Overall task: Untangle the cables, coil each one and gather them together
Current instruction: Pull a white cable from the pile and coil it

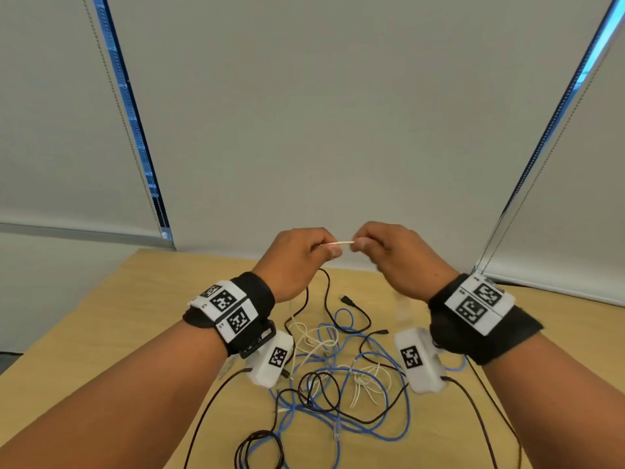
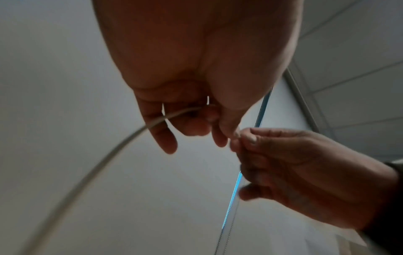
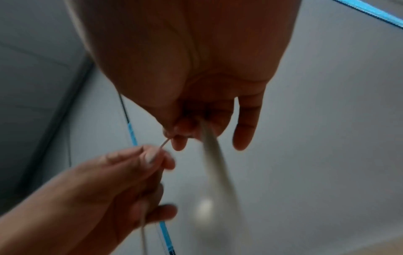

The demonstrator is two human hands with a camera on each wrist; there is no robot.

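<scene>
A thin white cable (image 1: 338,244) is stretched short between my two raised hands. My left hand (image 1: 333,249) pinches one side of it and my right hand (image 1: 359,244) pinches the other, both held above the far end of the wooden table (image 1: 162,299). In the left wrist view the white cable (image 2: 122,143) trails down from my curled fingers. The right wrist view shows a blurred white strand (image 3: 214,153) hanging from my right hand. Below on the table lies a tangle of blue cable (image 1: 389,431), black cable (image 1: 324,394) and more white cable (image 1: 318,340).
Grey roller blinds (image 1: 321,113) with bead chains (image 1: 121,123) hang behind the table. A black plug end (image 1: 348,301) lies near the far side of the tangle. Black leads (image 1: 480,418) run from my wrist cameras across the table.
</scene>
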